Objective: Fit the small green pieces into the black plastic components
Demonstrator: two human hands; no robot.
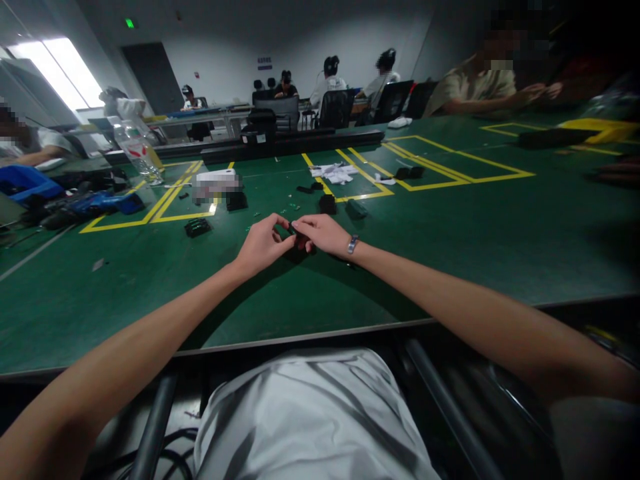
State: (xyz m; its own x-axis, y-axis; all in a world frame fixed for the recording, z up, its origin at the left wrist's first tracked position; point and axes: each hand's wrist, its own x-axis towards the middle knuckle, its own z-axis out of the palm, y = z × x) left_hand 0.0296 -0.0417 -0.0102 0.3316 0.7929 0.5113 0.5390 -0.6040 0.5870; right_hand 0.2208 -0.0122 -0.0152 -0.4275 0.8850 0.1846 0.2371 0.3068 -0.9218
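Note:
My left hand [265, 245] and my right hand [325, 233] meet above the green table [320, 293], fingers closed on a small dark piece [293, 229]. The fingers cover most of it, so its shape is unclear. Just beyond them lie small green bits [295, 207] and a black block [327, 204]. A dark green, box-like part [356, 209] rests past my right hand. Left of my left hand sits a black and green part [197, 227]. A band with a metal plate circles my right wrist.
Farther back are another black block [236, 200], crumpled white paper [339, 173] and a clear bottle [140, 153]. Blue and black gear [95, 203] lies at the left. A person [480, 83] sits at the right, with others in the background.

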